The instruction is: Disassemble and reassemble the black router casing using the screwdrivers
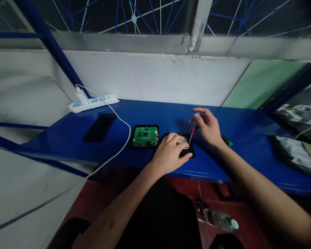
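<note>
While the left hand (171, 152) lies palm down over a black case part (189, 152) near the front edge of the blue counter (209, 169), its fingers spread across a small pale piece (182, 141) on that part, the right hand (208, 128) grips a screwdriver (195, 126) by its clear handle. The shaft slants down toward the small pale piece — whether the tip touches it is too small to tell. Just left of the left hand, a green circuit board (145, 136) sits in a black tray (132, 138). Farther left lies a dark flat slab (100, 128), with a white power strip (93, 103) behind it and a white cable (124, 122) between slab and board. A green tool (226, 140) lies beside the right forearm, a plastic bag (298, 154) at the counter's right, and a bottle (221, 220) on the red floor (186, 185).
</note>
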Motion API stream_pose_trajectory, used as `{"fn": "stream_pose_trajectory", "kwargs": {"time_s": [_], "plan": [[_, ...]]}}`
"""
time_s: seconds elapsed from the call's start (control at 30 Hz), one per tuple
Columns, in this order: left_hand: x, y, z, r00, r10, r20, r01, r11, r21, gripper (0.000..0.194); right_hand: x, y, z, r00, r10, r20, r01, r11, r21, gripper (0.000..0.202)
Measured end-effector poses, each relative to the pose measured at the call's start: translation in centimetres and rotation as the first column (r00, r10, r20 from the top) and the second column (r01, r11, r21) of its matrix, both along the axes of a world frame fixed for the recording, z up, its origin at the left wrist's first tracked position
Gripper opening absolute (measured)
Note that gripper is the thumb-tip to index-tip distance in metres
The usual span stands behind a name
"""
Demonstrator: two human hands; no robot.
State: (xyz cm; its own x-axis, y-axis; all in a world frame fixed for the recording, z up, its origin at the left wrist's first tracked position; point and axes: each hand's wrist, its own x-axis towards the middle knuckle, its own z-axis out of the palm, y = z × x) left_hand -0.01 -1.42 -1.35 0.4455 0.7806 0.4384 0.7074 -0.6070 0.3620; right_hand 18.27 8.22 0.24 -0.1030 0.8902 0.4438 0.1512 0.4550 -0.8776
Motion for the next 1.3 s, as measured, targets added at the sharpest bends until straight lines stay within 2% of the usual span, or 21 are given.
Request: {"fn": "stream_pose_trajectory", "kwargs": {"time_s": [0.73,1.13,1.23,1.3], "plan": [[0.0,0.0,0.2,1.0,0.021,0.02,-0.02,1.0,-0.013,0.021,-0.3,-1.7,1.1,1.0,0.013,0.028,-0.017,0.992,0.125,0.026],[0.4,-0.3,-0.1,0.988,0.124,-0.087,-0.115,0.988,0.099,0.051,-0.1,-2.6,0.8,0.994,0.072,0.083,-0.089,0.971,0.223,0.028],[0.1,-0.6,0.2,0.983,0.142,-0.117,-0.122,0.979,0.162,0.057,0.0,-2.9,0.7,0.992,0.105,0.077,-0.119,0.969,0.217,0.029],[-0.8,-0.6,0.8,0.979,0.146,-0.141,-0.119,0.976,0.185,0.059,-0.1,-3.0,0.7,0.993,0.085,0.079,-0.1,0.969,0.225,0.031]]}}
